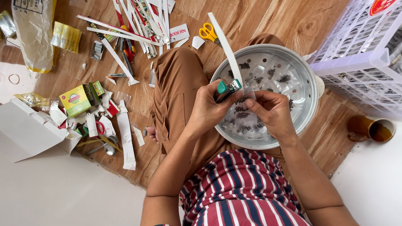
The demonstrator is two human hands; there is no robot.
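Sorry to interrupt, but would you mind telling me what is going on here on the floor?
A person sits on a wooden floor. The left hand grips a small green stapler clamped at a long white paper strip, while the right hand pinches a small clear packet beside it. Below them sits a round metal tray holding more packets of dark bits. Yellow scissors lie beyond.

**Metal, plastic, paper and wood**

The stapler [228,88] in the left hand [209,109] shows shiny metal with a glossy green plastic end. The long strip [226,46] is matt white paper. The round tray [301,79] is dull, brushed metal, perforated, holding clear glossy plastic packets [245,123]. The floor [268,16] is grained, satin wood. The basket [360,54] is smooth pale plastic lattice. The scissors [207,32] have glossy yellow plastic handles. The trousers [176,92] are matt brown cloth.
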